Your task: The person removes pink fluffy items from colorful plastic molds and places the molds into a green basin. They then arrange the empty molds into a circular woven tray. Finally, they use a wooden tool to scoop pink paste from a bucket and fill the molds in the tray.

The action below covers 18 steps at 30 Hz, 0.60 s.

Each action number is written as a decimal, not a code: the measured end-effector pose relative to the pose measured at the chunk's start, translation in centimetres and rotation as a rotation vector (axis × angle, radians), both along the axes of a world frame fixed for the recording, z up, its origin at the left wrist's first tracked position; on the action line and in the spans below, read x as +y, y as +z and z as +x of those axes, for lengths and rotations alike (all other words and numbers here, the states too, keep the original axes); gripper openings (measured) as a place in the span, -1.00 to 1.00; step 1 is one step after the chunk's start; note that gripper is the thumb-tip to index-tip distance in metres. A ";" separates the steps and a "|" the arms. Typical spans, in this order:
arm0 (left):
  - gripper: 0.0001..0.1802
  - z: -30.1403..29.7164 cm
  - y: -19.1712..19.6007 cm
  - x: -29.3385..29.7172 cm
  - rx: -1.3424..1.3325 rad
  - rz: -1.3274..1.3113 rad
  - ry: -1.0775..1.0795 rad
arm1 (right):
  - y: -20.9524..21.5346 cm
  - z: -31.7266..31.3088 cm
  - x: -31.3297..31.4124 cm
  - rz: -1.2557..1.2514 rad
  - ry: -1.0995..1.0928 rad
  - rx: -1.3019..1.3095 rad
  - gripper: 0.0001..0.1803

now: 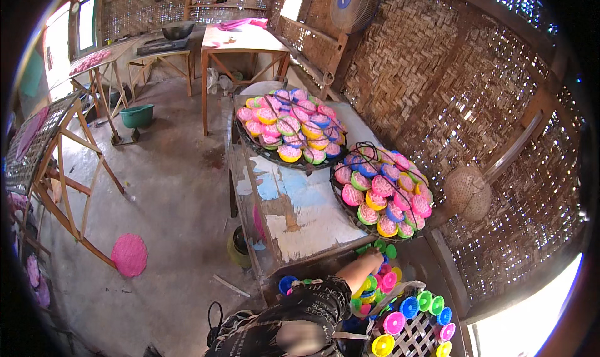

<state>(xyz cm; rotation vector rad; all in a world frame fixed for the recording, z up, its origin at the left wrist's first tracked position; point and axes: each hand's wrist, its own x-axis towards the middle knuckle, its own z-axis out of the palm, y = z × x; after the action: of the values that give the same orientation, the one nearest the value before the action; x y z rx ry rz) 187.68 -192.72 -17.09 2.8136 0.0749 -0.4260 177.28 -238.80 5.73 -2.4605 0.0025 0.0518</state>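
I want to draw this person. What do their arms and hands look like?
Only one arm shows clearly: a dark sleeve with pale speckled patterning covers the upper part, and the forearm is bare. The hand is hidden among the little coloured cups. No glove or jewellery shows.

One forearm, bare below a dark patterned sleeve (312, 307), enters from the lower edge and reaches up and to the right. Its hand (373, 257) is angled downward, fingers hidden from view. Which arm it is cannot be told; no second hand shows.
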 end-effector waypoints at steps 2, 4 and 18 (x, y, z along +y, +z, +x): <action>-0.29 0.2 -0.8 -0.3 -0.096 0.115 0.035 | 0.2 -0.1 0.2 0.005 -0.003 0.008 -0.69; -0.31 -0.5 -1.7 -0.4 -0.166 0.030 0.129 | 0.3 -0.1 0.3 0.007 0.000 0.021 -0.69; -0.42 -3.9 -1.5 -0.3 -0.138 -0.156 0.022 | 0.7 -0.1 1.4 0.020 0.072 0.046 -0.68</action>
<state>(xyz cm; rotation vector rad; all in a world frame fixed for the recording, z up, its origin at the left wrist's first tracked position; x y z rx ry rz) 183.82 -193.04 -18.58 2.6771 0.0413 -0.2210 177.19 -237.44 6.40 -2.4387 -0.0662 0.1398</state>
